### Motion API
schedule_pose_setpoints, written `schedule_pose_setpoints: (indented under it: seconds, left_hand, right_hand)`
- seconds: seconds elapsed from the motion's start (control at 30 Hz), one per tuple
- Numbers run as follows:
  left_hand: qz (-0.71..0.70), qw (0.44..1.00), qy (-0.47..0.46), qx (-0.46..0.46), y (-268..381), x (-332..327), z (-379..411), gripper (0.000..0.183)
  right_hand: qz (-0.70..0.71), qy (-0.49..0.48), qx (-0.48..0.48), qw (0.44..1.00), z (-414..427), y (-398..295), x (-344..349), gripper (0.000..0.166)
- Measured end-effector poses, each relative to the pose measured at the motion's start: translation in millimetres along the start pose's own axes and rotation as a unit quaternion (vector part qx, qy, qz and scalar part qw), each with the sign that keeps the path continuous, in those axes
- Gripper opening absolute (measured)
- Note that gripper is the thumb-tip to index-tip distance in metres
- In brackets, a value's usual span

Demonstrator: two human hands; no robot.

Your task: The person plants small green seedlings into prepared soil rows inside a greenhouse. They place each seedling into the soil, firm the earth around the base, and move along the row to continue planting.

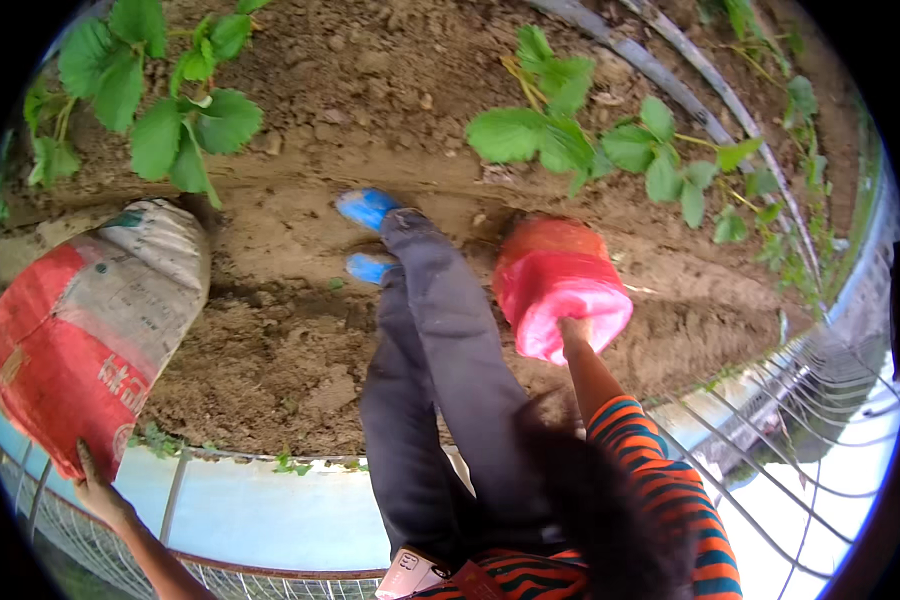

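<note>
At the lower left, my left hand (101,495) grips the edge of a large red and grey woven sack (112,300), which bears printed writing and stands or hangs over the soil. On the right, my right hand (576,330) reaches into the gathered mouth of a red plastic bag (555,277); its fingers are hidden in the bright pink folds. What either bag contains is not visible. Between the two bags are my legs in dark trousers and my feet in blue coverings (367,208).
Leafy green plants (195,135) grow in the soil bed ahead, with more (562,135) at the right. Curved grey pipes (645,60) cross the upper right. A pale blue low wall (270,517) and metal bars (750,450) lie behind me. A pink phone (409,576) is at my waist.
</note>
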State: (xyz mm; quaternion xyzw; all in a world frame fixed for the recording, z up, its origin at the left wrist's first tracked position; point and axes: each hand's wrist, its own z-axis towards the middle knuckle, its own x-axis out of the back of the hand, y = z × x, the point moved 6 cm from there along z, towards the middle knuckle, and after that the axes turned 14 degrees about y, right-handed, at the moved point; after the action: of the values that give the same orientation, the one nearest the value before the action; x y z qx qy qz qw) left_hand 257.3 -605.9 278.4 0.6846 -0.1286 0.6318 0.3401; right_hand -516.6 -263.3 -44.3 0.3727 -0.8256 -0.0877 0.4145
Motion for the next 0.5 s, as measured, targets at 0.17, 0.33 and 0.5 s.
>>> schedule_pose_setpoints:
  seconds: [0.17, 0.33, 0.5]
  left_hand:
    - [-0.057, 0.998, -0.037, 0.008, 32, -18, 2, 0.031]
    - [0.055, 0.997, 0.016, -0.057, 62, -14, -22, 0.029]
    - [-0.014, 0.998, -0.004, -0.055, 74, -20, -13, 0.030]
  right_hand:
    - [-0.278, 0.036, 0.146, 0.949, 2, -27, 7, 0.032]
    - [-0.057, 0.102, 0.027, 0.993, 15, -1, 33, 0.031]
    - [-0.007, 0.128, 0.009, 0.992, 9, 7, 38, 0.029]
